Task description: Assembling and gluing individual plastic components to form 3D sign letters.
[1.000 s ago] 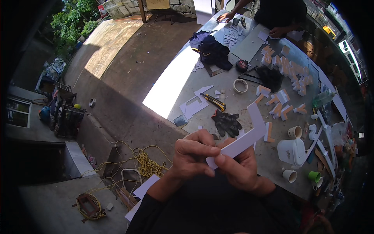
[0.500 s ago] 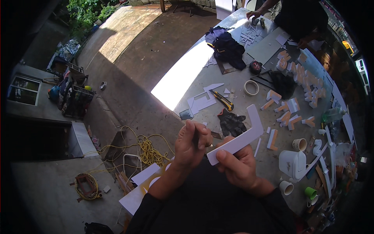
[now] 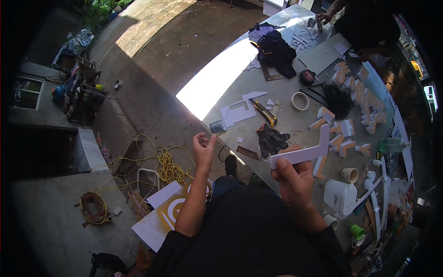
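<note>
My right hand [image 3: 295, 177] grips a white L-shaped letter piece [image 3: 308, 153] by its long arm, thumb on top, with the short arm pointing away. My left hand [image 3: 203, 150] is off the table's near left corner, its fingers half curled and apart from the thumb, with nothing seen in it. Just beyond its fingertips lies a small dark grey square sheet [image 3: 218, 127], perhaps sandpaper. Near it are a cut white sheet [image 3: 237, 112] and a yellow and black utility knife [image 3: 265, 113]. A black work glove [image 3: 271, 140] lies between my hands.
White and tan letters [image 3: 364, 101] cover the table's right side. Around it are a tape roll [image 3: 300, 101], a white container [image 3: 340, 197], cups and strips. A co-worker's hand [image 3: 324, 18] is at the far end. Yellow cable [image 3: 170, 166] lies coiled on the ground at left.
My left hand has moved away from the letter piece, forward and left toward the dark sheet. My right hand has carried the piece a little to the right.
</note>
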`<state>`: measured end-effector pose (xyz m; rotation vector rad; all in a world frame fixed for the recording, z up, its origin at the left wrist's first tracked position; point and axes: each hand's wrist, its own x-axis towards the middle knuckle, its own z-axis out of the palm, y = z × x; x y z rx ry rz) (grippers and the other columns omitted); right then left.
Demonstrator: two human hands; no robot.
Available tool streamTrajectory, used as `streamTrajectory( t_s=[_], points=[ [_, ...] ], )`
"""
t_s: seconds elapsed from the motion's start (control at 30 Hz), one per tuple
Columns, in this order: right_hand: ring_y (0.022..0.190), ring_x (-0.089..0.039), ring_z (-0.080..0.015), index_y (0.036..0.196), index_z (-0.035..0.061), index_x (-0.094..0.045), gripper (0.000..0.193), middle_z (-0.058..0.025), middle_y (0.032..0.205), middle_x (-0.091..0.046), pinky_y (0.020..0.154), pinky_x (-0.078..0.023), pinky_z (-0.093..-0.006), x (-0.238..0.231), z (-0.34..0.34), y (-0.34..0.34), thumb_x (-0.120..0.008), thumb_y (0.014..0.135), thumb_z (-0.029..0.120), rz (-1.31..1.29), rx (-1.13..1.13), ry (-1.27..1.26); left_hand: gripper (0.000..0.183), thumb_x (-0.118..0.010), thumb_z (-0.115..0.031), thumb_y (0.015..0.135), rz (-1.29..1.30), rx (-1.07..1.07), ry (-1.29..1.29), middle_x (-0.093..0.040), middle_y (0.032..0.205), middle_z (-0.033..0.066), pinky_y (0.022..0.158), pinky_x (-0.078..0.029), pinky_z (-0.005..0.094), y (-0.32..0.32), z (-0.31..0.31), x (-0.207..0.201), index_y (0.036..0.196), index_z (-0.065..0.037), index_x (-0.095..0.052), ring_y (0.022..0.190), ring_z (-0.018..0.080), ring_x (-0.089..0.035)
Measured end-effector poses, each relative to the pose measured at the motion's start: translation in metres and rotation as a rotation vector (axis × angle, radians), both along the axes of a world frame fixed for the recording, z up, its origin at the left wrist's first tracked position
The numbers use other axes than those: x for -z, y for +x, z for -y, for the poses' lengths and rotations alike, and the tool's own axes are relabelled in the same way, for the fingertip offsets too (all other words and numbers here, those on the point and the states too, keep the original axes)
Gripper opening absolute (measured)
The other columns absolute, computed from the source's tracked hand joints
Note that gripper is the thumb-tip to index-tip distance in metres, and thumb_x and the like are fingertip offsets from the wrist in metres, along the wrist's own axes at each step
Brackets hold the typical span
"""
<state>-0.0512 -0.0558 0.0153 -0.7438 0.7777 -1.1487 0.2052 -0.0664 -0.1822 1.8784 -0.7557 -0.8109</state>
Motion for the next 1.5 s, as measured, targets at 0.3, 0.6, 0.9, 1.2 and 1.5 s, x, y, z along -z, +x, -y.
streamTrajectory(
  t_s=[0.3, 0.6, 0.9, 1.2, 1.5],
  points=[
    [0.059, -0.054, -0.0083, 0.092, 0.0037, -0.059, 0.009, -0.0034, 0.073, -0.06, 0.05, -0.039, -0.0225, 0.058, 0.01, 0.038, -0.065, 0.093, 0.01, -0.244, 0.11, 0.07, 0.057, -0.081, -0.035, 0.076, 0.468, 0.152, 0.044, -0.047, 0.113, 0.0132, 0.086, -0.046, 0.0384, 0.035, 0.023, 0.086, 0.122, -0.012, -0.056, 0.095, 0.0265, -0.052],
    [0.05, -0.058, -0.011, 0.08, -0.0037, -0.065, 0.016, -0.0064, 0.06, -0.062, 0.047, -0.044, -0.0294, 0.161, 0.053, 0.13, -0.068, 0.088, 0.01, -0.746, 0.071, -0.042, 0.052, -0.08, -0.023, 0.077, 0.16, -0.032, -0.046, -0.046, 0.109, 0.0135, 0.084, -0.043, 0.0379, 0.044, 0.038, 0.142, 0.113, -0.004, -0.047, 0.097, 0.026, -0.049],
    [0.063, -0.064, -0.0361, 0.09, -0.0008, -0.066, 0.011, -0.0201, 0.076, -0.065, 0.055, -0.048, -0.0412, 0.271, 0.107, 0.19, -0.068, 0.085, 0.009, -1.182, -0.101, -0.403, 0.046, -0.079, -0.02, 0.079, -0.202, -0.127, -0.018, -0.055, 0.084, 0.0078, 0.063, -0.048, 0.0332, 0.038, 0.048, 0.132, 0.106, -0.002, -0.046, 0.071, 0.0154, -0.056],
    [0.059, -0.062, -0.0352, 0.084, 0.0017, -0.062, 0.012, -0.015, 0.067, -0.06, 0.052, -0.046, -0.043, 0.304, 0.115, 0.181, -0.07, 0.086, 0.01, -1.318, -0.151, -0.788, 0.029, -0.077, -0.019, 0.083, -0.163, 0.113, 0.117, -0.059, 0.065, 0.0043, 0.046, -0.046, 0.0283, 0.056, 0.047, 0.142, 0.078, -0.001, -0.055, 0.052, 0.0104, -0.057],
    [0.062, -0.059, -0.0363, 0.081, 0.0001, -0.059, 0.011, -0.0153, 0.071, -0.058, 0.053, -0.044, -0.0442, 0.306, 0.122, 0.193, -0.065, 0.087, 0.006, -1.275, -0.204, -0.76, 0.034, -0.079, -0.021, 0.076, -0.33, 0.067, 0.238, -0.053, 0.061, 0.0084, 0.053, -0.042, 0.0347, 0.059, 0.052, 0.133, 0.074, -0.002, -0.052, 0.055, 0.0184, -0.051]
  ],
)
